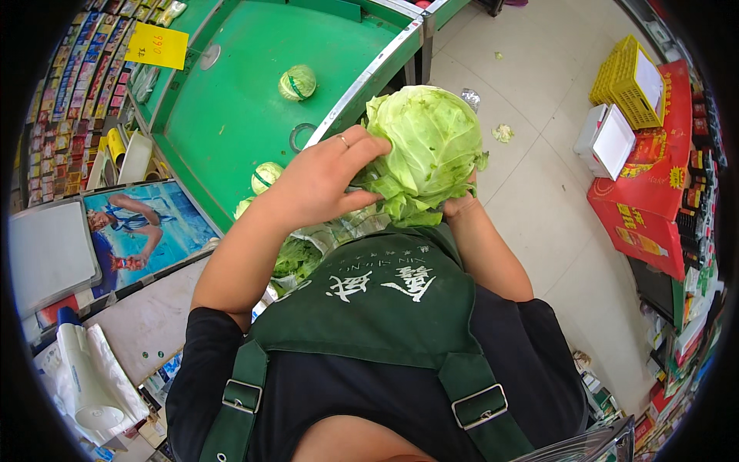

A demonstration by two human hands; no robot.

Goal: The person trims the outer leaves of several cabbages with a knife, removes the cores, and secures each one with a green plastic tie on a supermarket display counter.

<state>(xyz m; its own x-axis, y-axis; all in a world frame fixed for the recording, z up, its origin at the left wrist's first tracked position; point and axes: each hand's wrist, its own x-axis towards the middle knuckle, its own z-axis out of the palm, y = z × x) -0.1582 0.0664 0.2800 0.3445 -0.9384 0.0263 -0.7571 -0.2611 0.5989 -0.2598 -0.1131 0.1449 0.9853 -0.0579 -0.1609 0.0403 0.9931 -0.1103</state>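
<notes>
A large green cabbage (pixel 430 153) with loose, ragged outer leaves is held up in front of my dark green apron, over the corner of a green display bin (pixel 231 92). My right hand (pixel 462 199) supports it from below on the right, its fingers mostly hidden behind the head. On its left side, my left hand (pixel 352 170), with a ring on one finger, grips the edge with fingertips and thumb. A smaller cabbage with a green band (pixel 297 82) lies in the bin, and another banded cabbage (pixel 267 177) is nearer my left forearm. Leafy greens (pixel 297 257) show below that forearm.
A metal-edged bin rim (pixel 364 75) runs beside my hands. Leaf scraps (pixel 503 133) lie on the tiled floor. At the right stand yellow crates (pixel 629 84), a white container (pixel 612 141) and a red display (pixel 641 213). A megaphone (pixel 86 375) lies at lower left.
</notes>
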